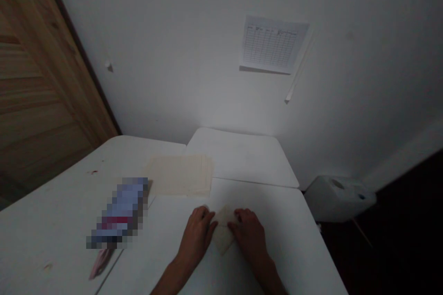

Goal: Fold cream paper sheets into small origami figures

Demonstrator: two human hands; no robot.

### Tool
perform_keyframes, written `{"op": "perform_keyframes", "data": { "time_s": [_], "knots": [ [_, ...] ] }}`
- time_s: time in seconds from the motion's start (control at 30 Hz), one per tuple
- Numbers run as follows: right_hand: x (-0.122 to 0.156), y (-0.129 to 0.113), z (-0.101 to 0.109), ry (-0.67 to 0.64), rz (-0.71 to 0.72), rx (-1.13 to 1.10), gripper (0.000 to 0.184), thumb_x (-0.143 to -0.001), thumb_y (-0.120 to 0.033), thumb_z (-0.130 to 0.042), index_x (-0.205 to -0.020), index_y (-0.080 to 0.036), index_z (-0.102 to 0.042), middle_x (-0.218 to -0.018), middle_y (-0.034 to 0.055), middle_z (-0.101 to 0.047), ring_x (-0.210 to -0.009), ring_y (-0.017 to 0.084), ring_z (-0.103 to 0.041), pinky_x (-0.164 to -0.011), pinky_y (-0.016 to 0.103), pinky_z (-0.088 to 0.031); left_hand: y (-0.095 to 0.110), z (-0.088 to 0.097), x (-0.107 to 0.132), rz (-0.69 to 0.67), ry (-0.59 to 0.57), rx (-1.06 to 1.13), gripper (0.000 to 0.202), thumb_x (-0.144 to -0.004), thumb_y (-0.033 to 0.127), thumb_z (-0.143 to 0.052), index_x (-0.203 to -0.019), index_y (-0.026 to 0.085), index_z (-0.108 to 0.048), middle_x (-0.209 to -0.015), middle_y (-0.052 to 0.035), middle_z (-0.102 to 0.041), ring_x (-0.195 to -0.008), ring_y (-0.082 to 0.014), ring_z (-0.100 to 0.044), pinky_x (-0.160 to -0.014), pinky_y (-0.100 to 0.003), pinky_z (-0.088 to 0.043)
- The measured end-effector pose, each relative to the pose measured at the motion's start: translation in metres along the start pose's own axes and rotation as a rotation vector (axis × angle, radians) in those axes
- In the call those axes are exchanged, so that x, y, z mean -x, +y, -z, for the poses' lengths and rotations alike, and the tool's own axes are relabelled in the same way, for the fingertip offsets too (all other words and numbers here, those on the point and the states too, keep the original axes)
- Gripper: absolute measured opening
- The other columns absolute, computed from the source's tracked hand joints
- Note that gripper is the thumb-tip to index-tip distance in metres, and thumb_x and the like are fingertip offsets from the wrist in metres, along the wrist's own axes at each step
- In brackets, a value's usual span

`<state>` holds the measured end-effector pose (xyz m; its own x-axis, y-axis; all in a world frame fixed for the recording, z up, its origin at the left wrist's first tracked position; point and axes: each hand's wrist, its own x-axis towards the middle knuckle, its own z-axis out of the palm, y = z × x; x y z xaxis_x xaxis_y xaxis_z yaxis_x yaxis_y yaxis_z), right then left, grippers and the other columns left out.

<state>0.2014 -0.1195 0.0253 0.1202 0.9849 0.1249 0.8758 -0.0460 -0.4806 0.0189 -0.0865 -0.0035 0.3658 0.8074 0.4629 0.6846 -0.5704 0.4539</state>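
On the white desk (pixel 290 244), small folded paper (pixel 223 241) between left hand (pixel 199 230) and right hand (pixel 249 233)
Looks like both are pinching a side edge; if one tugs harder, the crease could skew or the paper rip. Paper stack (pixel 180 175) sits behind, leftward, printed chart (pixel 272 46) on the pale wall (pixel 166 55), pretty dim in here.

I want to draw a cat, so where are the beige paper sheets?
In the head view, the beige paper sheets lie left of centre on the white table, just beyond the left hand.
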Motion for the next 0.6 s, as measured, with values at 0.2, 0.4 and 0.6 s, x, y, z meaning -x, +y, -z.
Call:
{"op": "perform_keyframes", "data": {
  "time_s": [0.2, 0.4, 0.6],
  "knots": [
    [-0.0036, -0.0009, 0.0026, -0.032, -0.056, -0.022, 0.014, -0.080, -0.027, -0.060, -0.094, -0.024, -0.063, -0.087, 0.0038, -0.066, -0.091, 0.023, -0.060, -0.073, 0.030, -0.046, 0.0016, -0.0026, 0.0008, 0.046, 0.035, 0.083, 0.009, -0.086, 0.018, -0.056, -0.093, 0.018, -0.062, -0.094, -0.0088, -0.058, -0.093, -0.0255, -0.056, -0.081, -0.040, -0.050],
    [-0.0024, 0.0023, 0.0018, -0.007, -0.022, -0.022, 0.004, -0.080, -0.023, -0.058, -0.081, -0.022, -0.062, -0.089, 0.0047, -0.064, -0.091, 0.022, -0.059, -0.077, 0.028, -0.045, 0.0009, -0.0052, 0.0007, 0.076, 0.076, 0.131, 0.010, -0.085, 0.019, -0.056, -0.094, 0.018, -0.062, -0.094, -0.0088, -0.060, -0.093, -0.0252, -0.058, -0.082, -0.041, -0.051],
    [0.0013, 0.0031, 0.0036, 0.030, -0.005, -0.179, 0.009, -0.080, -0.018, -0.055, -0.078, -0.023, -0.062, -0.091, 0.0031, -0.064, -0.089, 0.019, -0.061, -0.079, 0.026, -0.044, 0.0054, 0.0018, -0.0008, 0.074, 0.055, 0.202, 0.007, -0.086, 0.019, -0.053, -0.085, 0.020, -0.059, -0.094, -0.0078, -0.061, -0.093, -0.0246, -0.059, -0.083, -0.041, -0.050]
  ]
}}
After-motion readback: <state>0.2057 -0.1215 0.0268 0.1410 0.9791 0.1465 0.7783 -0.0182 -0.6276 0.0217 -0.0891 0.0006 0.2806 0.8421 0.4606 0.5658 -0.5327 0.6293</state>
